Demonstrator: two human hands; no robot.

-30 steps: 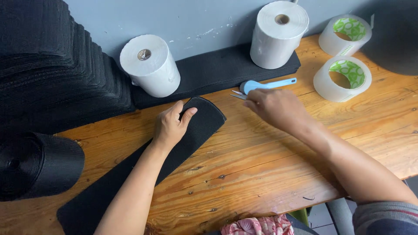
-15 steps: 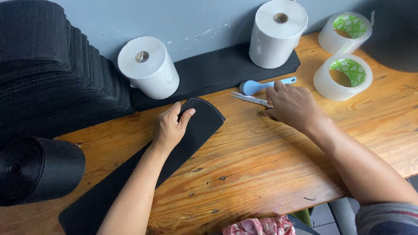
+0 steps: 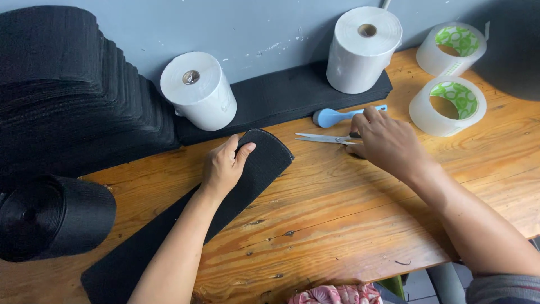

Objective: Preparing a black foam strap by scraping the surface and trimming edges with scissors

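My left hand [image 3: 224, 168] lies on the rounded end of a long black fabric strip [image 3: 169, 242] that runs diagonally across the wooden table [image 3: 337, 225]. Its fingers curl over the strip's tip and the thumb sits at the edge. My right hand [image 3: 388, 143] covers the black handles of a pair of scissors [image 3: 320, 137]. The scissors lie flat on the table with their shut blades pointing left. A blue-handled tool [image 3: 332, 116] lies just beyond the scissors, close to my right fingertips.
A tall stack of black fabric pieces [image 3: 67, 95] and a black roll [image 3: 50, 217] stand at the left. Two white paper rolls [image 3: 197, 90] [image 3: 363, 50] stand by the wall on a black pad [image 3: 275, 95]. Two clear tape rolls [image 3: 447, 104] [image 3: 453, 48] sit at the right.
My right hand has slid to the right along the scissors, uncovering the blades, and now sits over the handles. The scissors, the strip and my left hand have stayed in place.
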